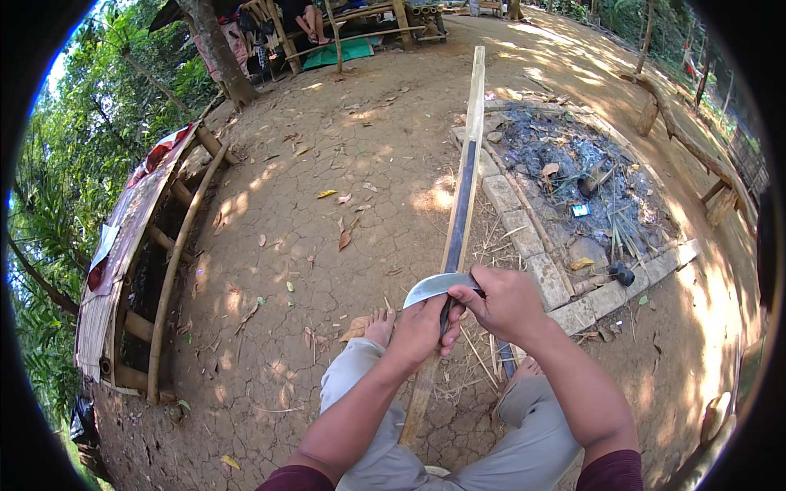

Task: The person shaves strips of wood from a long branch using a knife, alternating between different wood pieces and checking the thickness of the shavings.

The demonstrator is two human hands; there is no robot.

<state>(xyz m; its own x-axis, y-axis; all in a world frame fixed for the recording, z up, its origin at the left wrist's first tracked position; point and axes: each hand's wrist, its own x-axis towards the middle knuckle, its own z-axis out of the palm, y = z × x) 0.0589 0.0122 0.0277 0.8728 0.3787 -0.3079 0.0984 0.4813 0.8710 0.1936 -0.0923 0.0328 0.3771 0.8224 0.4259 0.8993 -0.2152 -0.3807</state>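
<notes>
A long, pale strip that looks like split bamboo [455, 254], with a dark band along part of its face, runs from between my legs up and away from me. My left hand [419, 331] is closed round its lower part. My right hand [509, 304] grips a knife [442, 286] whose curved, shiny blade lies across the strip, just above my left fingers, its tip toward the left. The knife's handle is mostly hidden in my right hand. Another dark, narrow piece [505, 357] shows on the ground by my right foot [528, 368].
To the right, a brick-edged fire pit [536, 274] holds ash [557, 147] and charred bits. A low bamboo structure [176, 270] stands at left. Far off, a person's legs [311, 23] show at a bamboo shelter near a tree trunk [219, 53]. Dry leaves dot the cracked earth.
</notes>
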